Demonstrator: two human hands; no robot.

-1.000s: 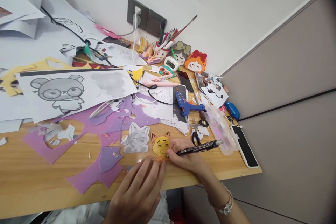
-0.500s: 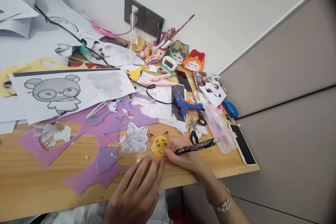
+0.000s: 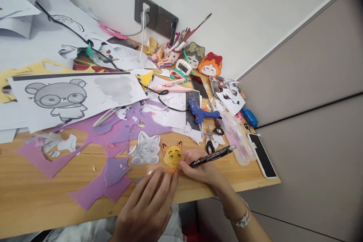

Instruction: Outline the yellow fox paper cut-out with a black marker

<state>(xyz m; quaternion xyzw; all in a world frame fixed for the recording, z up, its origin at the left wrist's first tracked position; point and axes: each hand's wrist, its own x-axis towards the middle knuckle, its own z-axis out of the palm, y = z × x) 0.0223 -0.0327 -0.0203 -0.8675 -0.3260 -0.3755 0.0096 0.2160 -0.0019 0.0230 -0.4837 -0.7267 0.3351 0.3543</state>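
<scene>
A yellow-orange fox cutout (image 3: 172,155) with a drawn face lies near the table's front edge. My right hand (image 3: 198,166) is closed around a black patterned pen (image 3: 213,157), its lower end at the fox's right side and hidden by the fingers. From below, my left hand (image 3: 150,200) reaches up with fingertips at the fox's lower edge, the fingers extended side by side; it holds the cutout flat against the wood. Just left of the fox is a grey paper fox cutout (image 3: 145,149).
Purple foam scraps (image 3: 99,185) and a bear drawing (image 3: 62,100) lie left. Beyond my right hand are scissors (image 3: 210,145), a blue glue gun (image 3: 200,111), a white-cased phone (image 3: 262,157) and a plastic tray (image 3: 236,140). A pen cup (image 3: 172,56) stands by the wall.
The pen's upper end has tipped slightly to the left and up. Both hands otherwise stay at the fox cutout, and the view has shifted very slightly.
</scene>
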